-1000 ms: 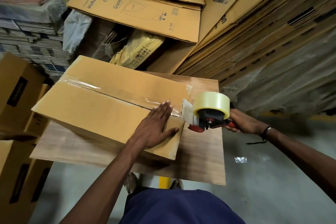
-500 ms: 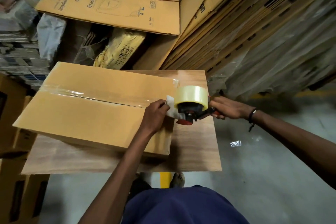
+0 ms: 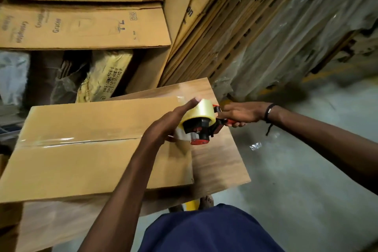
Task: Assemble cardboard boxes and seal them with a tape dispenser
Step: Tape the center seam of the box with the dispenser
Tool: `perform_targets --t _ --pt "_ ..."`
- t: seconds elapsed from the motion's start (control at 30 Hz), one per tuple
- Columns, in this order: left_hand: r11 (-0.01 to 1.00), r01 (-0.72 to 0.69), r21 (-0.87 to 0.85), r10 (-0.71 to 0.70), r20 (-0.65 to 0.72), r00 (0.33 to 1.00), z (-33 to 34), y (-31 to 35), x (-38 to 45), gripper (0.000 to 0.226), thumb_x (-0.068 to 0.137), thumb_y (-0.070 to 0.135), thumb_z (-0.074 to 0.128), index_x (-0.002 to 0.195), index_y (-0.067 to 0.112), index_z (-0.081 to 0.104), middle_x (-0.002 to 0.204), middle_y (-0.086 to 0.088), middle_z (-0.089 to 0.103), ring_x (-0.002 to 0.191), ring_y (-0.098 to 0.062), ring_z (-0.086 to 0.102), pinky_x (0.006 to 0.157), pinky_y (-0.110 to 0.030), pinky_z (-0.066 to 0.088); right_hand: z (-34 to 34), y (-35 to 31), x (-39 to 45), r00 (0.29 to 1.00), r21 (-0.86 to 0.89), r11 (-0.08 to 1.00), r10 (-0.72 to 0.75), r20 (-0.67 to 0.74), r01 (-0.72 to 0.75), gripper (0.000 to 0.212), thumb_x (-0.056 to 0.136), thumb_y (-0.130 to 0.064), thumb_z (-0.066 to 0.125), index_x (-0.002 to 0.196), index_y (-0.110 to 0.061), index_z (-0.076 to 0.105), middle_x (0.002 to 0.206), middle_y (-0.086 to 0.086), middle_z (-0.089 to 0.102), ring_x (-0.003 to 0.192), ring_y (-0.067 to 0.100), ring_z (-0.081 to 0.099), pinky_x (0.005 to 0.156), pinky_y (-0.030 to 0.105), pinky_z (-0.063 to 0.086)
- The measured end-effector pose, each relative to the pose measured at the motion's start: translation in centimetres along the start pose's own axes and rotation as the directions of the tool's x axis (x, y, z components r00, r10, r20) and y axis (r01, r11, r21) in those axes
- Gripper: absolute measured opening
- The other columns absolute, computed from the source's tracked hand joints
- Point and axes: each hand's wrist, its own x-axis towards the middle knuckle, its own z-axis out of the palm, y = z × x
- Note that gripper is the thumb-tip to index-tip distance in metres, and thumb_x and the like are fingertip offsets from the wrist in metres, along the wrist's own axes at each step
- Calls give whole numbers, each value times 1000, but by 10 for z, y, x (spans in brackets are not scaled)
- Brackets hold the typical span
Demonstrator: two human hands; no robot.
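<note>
Here, the tape dispenser point(image 3: 201, 124) is gripped by its red handle in the right hand point(image 3: 238, 113), at the right end of the taped cardboard box point(image 3: 86, 143) on the wooden surface point(image 3: 221, 161). The tape roll is touched by the left hand point(image 3: 167, 124), fingers extended.

Single head cam, wide-angle, looking forward and steeply down from above the worktop point(image 3: 221, 161). Close range: forearms fill the frame just over the worktop, floor point(image 3: 296, 180) right of it, stacked cardboard point(image 3: 81, 26) beyond it.
</note>
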Motion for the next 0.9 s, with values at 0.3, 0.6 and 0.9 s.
perform_targets --t 0.3,0.6,0.9 --pt "994 73 79 -85 161 983 -13 5 53 118 37 100 71 127 24 66 114 -14 75 103 -38 73 93 -52 57 9 9 8 996 96 993 74 -50 -69 74 100 -77 17 65 -22 51 62 -5 42 52 11 32 50 27 30" --pt "988 39 147 -53 92 994 -7 12 49 95 67 90 62 123 13 60 103 -17 67 91 -30 71 70 -34 61 8 19 17 982 -126 985 96 -163 -117 80 100 -77 13 69 -16 53 61 1 51 51 17 43 54 32 42" --pt "929 -19 370 57 -92 994 8 8 64 114 50 108 46 105 12 69 89 -10 75 76 -24 74 79 -39 64 18 71 22 989 25 998 53 -137 -50 84 94 -87 15 63 -18 48 62 5 44 56 23 36 54 32 38"
